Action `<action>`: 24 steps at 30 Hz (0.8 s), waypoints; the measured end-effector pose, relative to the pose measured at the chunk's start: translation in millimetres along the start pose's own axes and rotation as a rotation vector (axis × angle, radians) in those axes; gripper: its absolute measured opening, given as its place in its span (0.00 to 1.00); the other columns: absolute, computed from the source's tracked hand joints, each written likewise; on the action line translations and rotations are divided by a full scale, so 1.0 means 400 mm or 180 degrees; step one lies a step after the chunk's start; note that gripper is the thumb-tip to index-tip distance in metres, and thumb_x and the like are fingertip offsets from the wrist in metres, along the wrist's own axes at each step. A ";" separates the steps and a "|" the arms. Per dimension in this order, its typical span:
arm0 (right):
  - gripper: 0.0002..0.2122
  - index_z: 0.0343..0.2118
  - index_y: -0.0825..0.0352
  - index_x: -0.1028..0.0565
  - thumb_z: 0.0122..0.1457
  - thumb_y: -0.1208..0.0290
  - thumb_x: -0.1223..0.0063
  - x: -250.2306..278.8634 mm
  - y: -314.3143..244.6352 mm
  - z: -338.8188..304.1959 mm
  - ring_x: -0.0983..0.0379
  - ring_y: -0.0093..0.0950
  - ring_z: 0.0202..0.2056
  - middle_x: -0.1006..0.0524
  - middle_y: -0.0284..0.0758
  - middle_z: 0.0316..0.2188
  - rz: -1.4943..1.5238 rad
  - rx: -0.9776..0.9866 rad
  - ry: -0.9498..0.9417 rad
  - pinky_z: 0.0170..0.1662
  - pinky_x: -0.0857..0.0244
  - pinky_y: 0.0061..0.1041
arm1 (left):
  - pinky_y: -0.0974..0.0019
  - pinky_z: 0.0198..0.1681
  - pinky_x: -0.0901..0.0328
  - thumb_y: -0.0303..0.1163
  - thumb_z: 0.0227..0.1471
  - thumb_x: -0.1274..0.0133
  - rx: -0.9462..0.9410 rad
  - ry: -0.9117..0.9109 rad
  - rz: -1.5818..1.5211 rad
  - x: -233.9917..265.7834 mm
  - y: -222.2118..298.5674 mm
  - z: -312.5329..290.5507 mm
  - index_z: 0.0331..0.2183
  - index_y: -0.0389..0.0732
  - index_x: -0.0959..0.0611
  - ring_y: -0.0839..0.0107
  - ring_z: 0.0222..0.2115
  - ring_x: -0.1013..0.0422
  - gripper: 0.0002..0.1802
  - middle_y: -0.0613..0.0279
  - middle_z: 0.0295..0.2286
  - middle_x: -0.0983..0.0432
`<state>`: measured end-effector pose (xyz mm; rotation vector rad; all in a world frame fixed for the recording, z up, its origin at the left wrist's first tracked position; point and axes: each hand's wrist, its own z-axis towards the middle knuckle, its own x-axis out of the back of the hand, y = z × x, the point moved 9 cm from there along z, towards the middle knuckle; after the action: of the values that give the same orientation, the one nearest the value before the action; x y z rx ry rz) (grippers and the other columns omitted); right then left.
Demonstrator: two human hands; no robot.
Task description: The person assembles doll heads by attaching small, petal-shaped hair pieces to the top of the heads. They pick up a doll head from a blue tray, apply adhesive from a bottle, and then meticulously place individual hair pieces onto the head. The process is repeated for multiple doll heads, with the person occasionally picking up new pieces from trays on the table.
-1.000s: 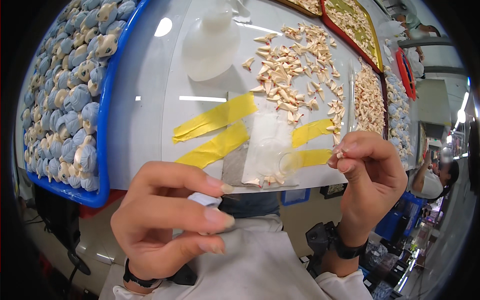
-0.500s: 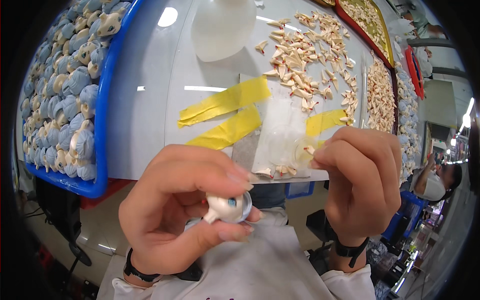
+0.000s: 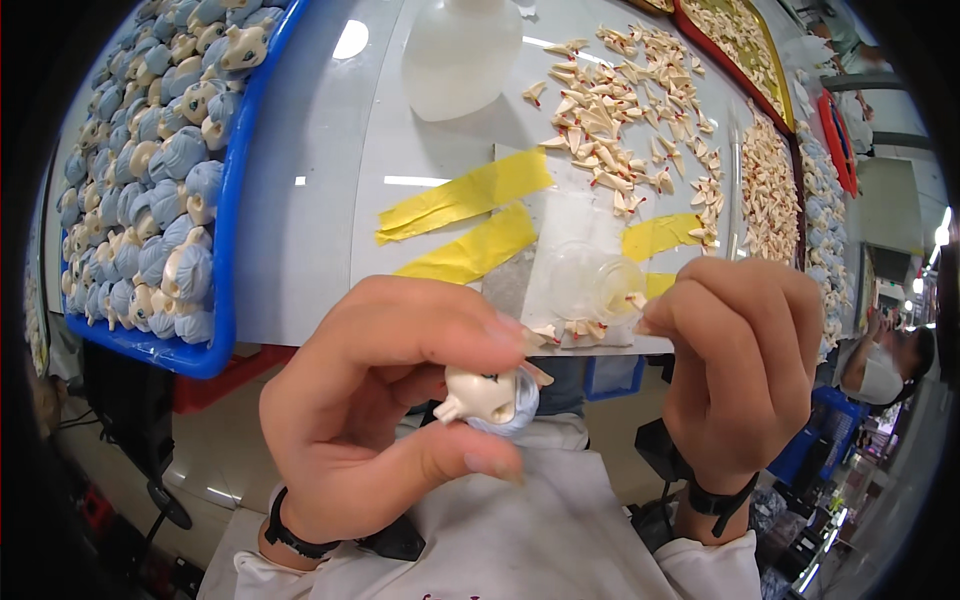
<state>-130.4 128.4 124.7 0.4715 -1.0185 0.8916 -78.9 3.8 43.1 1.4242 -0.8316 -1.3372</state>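
Observation:
Between the thumb and fingers of my left hand (image 3: 350,400) is a small doll head (image 3: 487,398), cream with light blue hair. It lies tipped sideways with its neck stub toward my palm, and part of an eye shows beside my fingertip. My right hand (image 3: 745,365) pinches a tiny cream pointed piece (image 3: 636,300) at the rim of a clear round cup (image 3: 608,284). Just in front of that cup, a few similar red-tipped pieces (image 3: 583,329) rest on a white pad (image 3: 560,225) at the table's near edge.
A blue tray (image 3: 228,220) full of doll heads stands at left. Beyond the pad are yellow tape strips (image 3: 470,195), a translucent bottle (image 3: 458,65) and a spread of red-tipped pieces (image 3: 600,125). A red-rimmed tray (image 3: 735,50) holds more at far right.
My left hand has rolled the doll head, so the eye has turned up toward my fingers and the underside shows more. My right hand keeps its pinch near the cup. The whole view has shifted slightly.

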 end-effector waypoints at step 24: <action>0.09 0.21 0.65 0.27 0.31 0.79 0.44 0.058 -0.074 0.021 0.37 0.27 0.20 0.28 0.32 0.20 0.1204 0.0210 0.0506 0.22 0.44 0.21 | 0.75 0.30 0.43 0.50 0.27 0.35 -0.0249 0.0072 0.0871 -0.031 0.047 -0.019 0.32 0.34 0.22 0.75 0.28 0.35 0.33 0.61 0.26 0.28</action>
<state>-105.2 115.0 150.7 0.2598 -0.9489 1.2826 -71.1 11.6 64.2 1.2140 -0.9134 -1.1306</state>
